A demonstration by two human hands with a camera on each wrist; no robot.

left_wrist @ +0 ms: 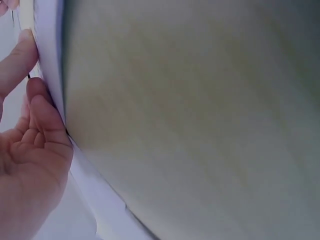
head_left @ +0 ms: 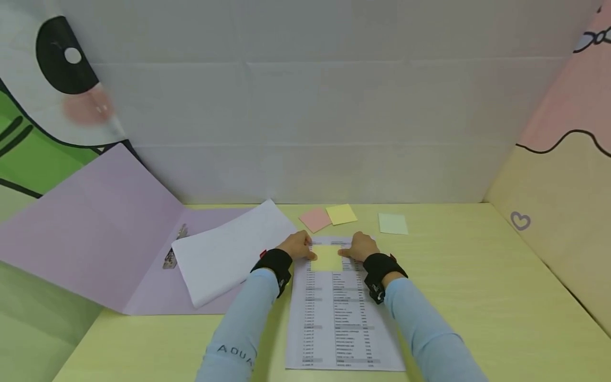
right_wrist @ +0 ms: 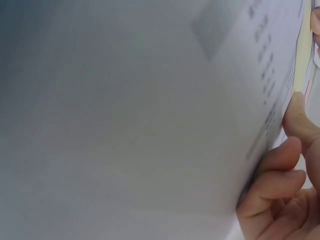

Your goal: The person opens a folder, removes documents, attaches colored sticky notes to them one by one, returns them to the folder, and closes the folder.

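A yellow sticky note (head_left: 326, 258) lies near the top of a sheet printed with a table (head_left: 350, 339). At the note's left edge is my left hand (head_left: 296, 245), its thumb (left_wrist: 24, 52) pressing there and the other fingers curled against the paper. My right hand (head_left: 361, 247) mirrors it from the right side, thumb (right_wrist: 297, 112) on the note's edge and fingers folded under the palm. Both wrists wear black bands.
An open purple folder (head_left: 100, 228) with a metal clip (head_left: 175, 246) stands at left, white sheets (head_left: 234, 249) lying askew on it. Beyond the printed sheet are pink (head_left: 315, 219), yellow (head_left: 341, 214) and pale green (head_left: 393, 223) sticky notes. A wall panel (head_left: 334, 132) closes off the back.
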